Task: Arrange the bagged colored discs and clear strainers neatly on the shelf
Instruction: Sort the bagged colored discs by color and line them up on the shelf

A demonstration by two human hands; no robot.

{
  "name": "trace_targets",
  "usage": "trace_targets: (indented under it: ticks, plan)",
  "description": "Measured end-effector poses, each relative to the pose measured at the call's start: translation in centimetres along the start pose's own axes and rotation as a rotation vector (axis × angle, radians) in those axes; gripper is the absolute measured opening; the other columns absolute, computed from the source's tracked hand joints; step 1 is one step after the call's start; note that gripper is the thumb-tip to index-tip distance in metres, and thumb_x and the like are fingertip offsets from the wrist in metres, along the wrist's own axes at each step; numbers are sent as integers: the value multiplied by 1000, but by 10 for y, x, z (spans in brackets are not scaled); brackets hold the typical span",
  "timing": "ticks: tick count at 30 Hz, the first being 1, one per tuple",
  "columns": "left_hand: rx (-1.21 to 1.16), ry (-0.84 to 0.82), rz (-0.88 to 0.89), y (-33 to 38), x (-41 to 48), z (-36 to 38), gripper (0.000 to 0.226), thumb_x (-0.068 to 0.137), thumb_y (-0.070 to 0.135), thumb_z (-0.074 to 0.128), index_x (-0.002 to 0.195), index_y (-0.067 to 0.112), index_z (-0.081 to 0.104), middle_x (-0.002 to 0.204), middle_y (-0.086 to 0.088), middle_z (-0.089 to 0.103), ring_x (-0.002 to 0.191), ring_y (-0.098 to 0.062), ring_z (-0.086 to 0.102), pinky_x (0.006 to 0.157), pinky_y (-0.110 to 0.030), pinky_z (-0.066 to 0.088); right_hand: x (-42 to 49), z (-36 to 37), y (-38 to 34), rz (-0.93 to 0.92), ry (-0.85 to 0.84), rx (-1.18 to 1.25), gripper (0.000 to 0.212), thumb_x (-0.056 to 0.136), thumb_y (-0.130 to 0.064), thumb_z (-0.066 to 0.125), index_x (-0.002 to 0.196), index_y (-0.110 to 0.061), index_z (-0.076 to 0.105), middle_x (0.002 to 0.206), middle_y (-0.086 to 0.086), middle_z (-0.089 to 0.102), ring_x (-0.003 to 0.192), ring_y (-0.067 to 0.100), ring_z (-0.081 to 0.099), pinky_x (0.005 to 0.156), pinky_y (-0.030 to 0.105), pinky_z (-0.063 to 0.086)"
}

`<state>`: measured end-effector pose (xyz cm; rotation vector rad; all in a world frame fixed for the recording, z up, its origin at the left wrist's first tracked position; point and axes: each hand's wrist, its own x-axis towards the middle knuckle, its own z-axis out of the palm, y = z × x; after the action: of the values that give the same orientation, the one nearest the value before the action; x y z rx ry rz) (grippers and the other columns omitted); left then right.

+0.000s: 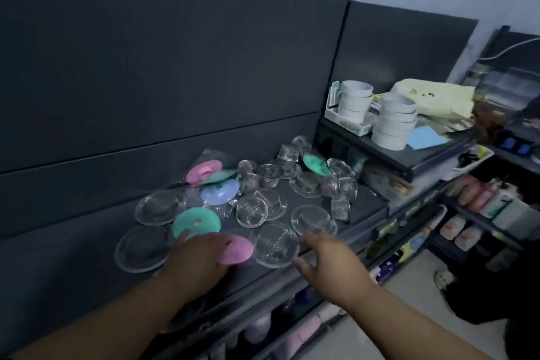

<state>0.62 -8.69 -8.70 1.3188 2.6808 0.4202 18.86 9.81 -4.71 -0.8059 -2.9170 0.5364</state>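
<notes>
At the front edge of the dark shelf (371, 202), in the head view, the left hand (198, 257) lies over the near side of a pink disc (238, 248); whether its fingers curl beneath cannot be told. The right hand (324, 257) hovers, fingers spread, holding nothing. A flat clear strainer (276, 245) sits between them, just left of the right hand, probably the nearer hand for it.

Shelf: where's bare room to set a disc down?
Bare shelf at far left, beside the front-left strainer; also right end, between the upright mesh cups and the raised shelf. Middle is crowded: discs and strainers overlap.
</notes>
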Motion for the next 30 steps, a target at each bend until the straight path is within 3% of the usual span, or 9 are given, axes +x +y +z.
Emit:
trace_targets:
  ticks: [3,6,12,15,19,22,26,28,30]
  plan:
    - [-59,98,-64,3,6,-18,28,88,42,46,114,50,54,110,21,65,106,-11,61,92,-30,46,33,-4,5,-78,-18,47,39,88,-48,58,122,-30,57,120,-3,59,103,14,60,89,30,49]
    - [-82,140,-145,-4,18,-46,19,92,46,47,104,44,62,95,15,68,93,-12,63,76,-27,49,63,-7,0,-139,3,78,35,87,-47,59,120,-33,59,119,-7,60,104,11,59,90,28,48]
    - [-107,404,-206,-31,64,-84,26,94,35,49,114,37,65,105,6,72,95,-20,66,80,-29,51,118,-17,-12,-160,44,105,36,88,-42,61,121,-30,61,121,-6,61,105,11,60,93,27,48]
    - [-203,578,-102,-37,89,-82,34,92,29,46,118,22,67,117,1,68,107,-18,63,95,-19,40,142,-17,-17,-177,60,104,34,86,-42,62,118,-31,62,119,-6,63,107,12,60,94,28,47]
    - [-302,640,-84,-48,111,-66,32,94,15,51,124,13,63,126,-1,63,116,-14,57,102,-15,32,167,-8,-31,-206,71,142,35,84,-42,64,117,-31,62,116,-7,63,104,12,61,93,31,49]
    - [-351,699,-85,-56,117,-61,31,94,18,51,121,12,65,121,2,64,110,-4,55,100,-7,32,187,-3,-42,-271,96,151,48,81,-38,70,126,-28,56,123,-6,58,112,12,57,97,30,46]
    - [-357,738,-138,-67,113,-57,33,95,25,46,119,13,66,118,8,63,108,5,52,98,-2,30,221,4,-65,-433,38,83,84,70,-33,77,144,-25,36,144,-6,41,133,14,40,110,26,33]
    - [-373,726,-213,-71,108,-53,33,96,28,46,119,17,67,117,11,64,107,5,53,96,-1,32,241,12,-78,-483,-3,-6,100,67,-33,80,150,-23,24,153,-3,29,141,15,28,116,28,25]
    - [-378,727,-278,-71,100,-49,33,95,30,45,117,18,67,114,13,65,103,4,55,93,1,32,259,23,-88,-521,-30,-87,105,66,-31,78,152,-21,17,154,0,28,140,18,29,116,34,26]
